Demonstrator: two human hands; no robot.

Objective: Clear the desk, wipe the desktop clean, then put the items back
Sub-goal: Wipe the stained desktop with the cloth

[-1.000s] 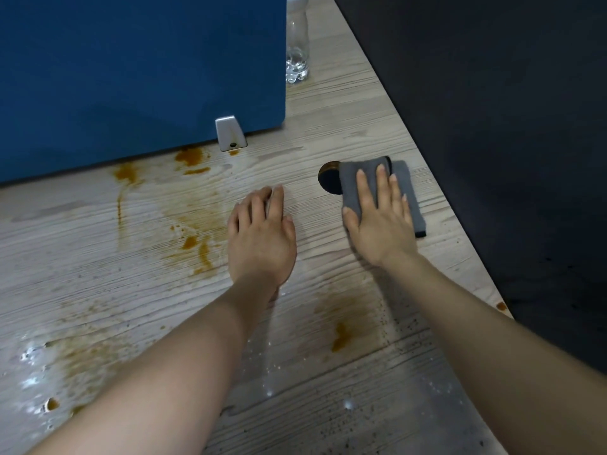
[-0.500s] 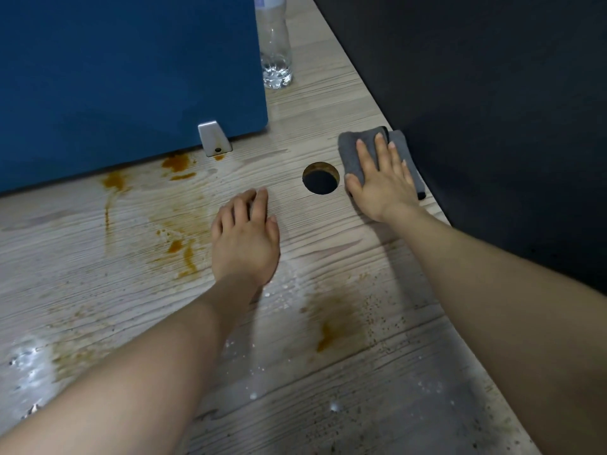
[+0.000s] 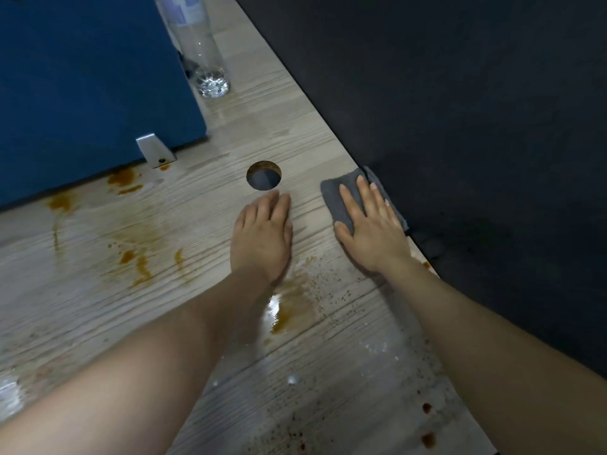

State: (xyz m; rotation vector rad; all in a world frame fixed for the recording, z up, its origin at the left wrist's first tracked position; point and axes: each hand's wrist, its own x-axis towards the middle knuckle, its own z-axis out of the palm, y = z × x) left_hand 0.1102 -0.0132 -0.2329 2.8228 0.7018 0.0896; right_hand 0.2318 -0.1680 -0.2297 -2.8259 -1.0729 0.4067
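Pressing flat with fingers spread, the right hand (image 3: pixel 372 231) pins a folded grey cloth (image 3: pixel 338 198) to the desk (image 3: pixel 328 372) at its right edge, beside the dark floor. The left hand (image 3: pixel 262 238) lies palm down, fingers together, holding nothing, fingertips just short of a round cable hole (image 3: pixel 263 175). Both forearms reach forward over brown stains (image 3: pixel 138 264). A clear bottle (image 3: pixel 205 57) stands beside a blue panel (image 3: pixel 88 87).

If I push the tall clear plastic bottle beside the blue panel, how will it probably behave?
The tall clear plastic bottle looks nearly empty, so it is probably light. Being tall on a narrow base, it would likely tip rather than slide. On its side, its round body could roll.
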